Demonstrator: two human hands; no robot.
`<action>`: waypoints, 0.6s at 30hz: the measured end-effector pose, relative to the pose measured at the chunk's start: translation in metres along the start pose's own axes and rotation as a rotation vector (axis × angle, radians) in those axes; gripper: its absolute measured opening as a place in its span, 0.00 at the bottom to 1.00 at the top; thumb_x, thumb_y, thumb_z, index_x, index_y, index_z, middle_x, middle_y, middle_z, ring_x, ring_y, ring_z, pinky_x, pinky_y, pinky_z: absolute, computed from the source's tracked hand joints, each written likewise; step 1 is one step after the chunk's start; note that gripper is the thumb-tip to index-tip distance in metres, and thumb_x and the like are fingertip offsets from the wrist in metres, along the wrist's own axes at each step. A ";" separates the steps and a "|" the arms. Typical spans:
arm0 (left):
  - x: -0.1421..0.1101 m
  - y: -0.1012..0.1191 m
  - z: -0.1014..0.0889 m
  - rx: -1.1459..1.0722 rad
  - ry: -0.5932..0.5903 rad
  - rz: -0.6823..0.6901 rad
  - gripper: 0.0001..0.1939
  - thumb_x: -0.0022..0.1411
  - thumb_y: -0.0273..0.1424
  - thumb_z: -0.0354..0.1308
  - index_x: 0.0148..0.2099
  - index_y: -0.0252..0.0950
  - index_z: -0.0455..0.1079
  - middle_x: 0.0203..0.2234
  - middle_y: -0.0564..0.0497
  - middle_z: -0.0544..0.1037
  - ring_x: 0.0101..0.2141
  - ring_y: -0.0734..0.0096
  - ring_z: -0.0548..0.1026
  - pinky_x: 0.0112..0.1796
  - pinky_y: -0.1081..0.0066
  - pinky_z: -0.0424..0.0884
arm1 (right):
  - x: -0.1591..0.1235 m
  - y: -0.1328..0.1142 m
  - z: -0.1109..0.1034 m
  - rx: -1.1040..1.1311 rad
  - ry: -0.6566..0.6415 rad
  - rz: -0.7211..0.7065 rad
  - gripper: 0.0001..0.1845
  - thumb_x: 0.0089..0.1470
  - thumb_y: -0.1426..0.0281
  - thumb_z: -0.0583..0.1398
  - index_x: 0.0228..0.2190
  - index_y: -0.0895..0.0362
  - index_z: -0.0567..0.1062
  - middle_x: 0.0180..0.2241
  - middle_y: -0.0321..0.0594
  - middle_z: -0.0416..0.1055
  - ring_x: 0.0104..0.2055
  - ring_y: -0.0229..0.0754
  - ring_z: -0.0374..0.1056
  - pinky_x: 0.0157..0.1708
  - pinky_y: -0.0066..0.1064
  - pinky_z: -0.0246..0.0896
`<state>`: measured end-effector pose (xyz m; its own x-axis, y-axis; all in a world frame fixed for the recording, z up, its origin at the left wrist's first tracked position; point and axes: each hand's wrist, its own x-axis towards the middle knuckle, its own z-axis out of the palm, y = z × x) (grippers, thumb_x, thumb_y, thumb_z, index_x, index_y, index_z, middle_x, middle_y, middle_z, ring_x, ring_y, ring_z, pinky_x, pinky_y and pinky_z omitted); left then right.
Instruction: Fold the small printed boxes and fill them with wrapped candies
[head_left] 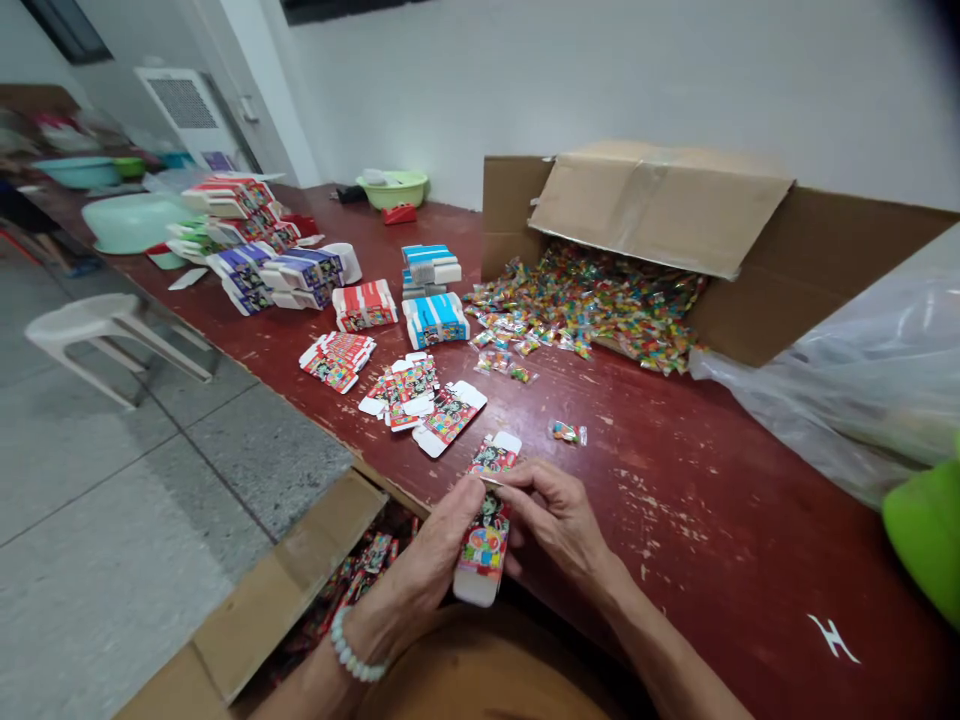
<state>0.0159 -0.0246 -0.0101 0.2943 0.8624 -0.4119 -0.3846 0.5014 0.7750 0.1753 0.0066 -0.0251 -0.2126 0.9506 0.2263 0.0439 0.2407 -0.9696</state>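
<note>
Just over the table's front edge, my left hand (pixel 431 550) is closed around a small printed candy box (pixel 484 545), its white end toward me. My right hand (pixel 559 515) pinches the far end of that box, where a thin pale edge of card shows between the fingertips. Just beyond my fingers a red printed carton (pixel 496 452) with a white flap is partly hidden. Flattened printed cartons (pixel 450 415) lie farther left, beside a loose pile of them (pixel 405 385). A wrapped candy packet (pixel 568 432) rests on the table beyond my right hand.
A tipped cardboard box (pixel 660 215) spills many candy packets (pixel 600 300) onto the red table (pixel 712 480). Bundled cartons (pixel 435 320) stand at the back left. An open box of filled cartons (pixel 375 555) sits below the edge; a stool (pixel 105 320) stands left.
</note>
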 end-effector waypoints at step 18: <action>0.010 0.007 -0.007 0.109 -0.129 -0.006 0.33 0.67 0.51 0.50 0.69 0.47 0.52 0.32 0.48 0.78 0.23 0.71 0.76 0.24 0.73 0.72 | 0.013 -0.011 0.005 0.384 0.038 0.452 0.12 0.43 0.64 0.70 0.26 0.59 0.77 0.21 0.34 0.74 0.15 0.32 0.65 0.17 0.25 0.59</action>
<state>0.0105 -0.0123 -0.0123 0.4084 0.8401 -0.3571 -0.2872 0.4896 0.8233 0.1672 0.0156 -0.0119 -0.2198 0.9503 -0.2203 -0.2358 -0.2709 -0.9333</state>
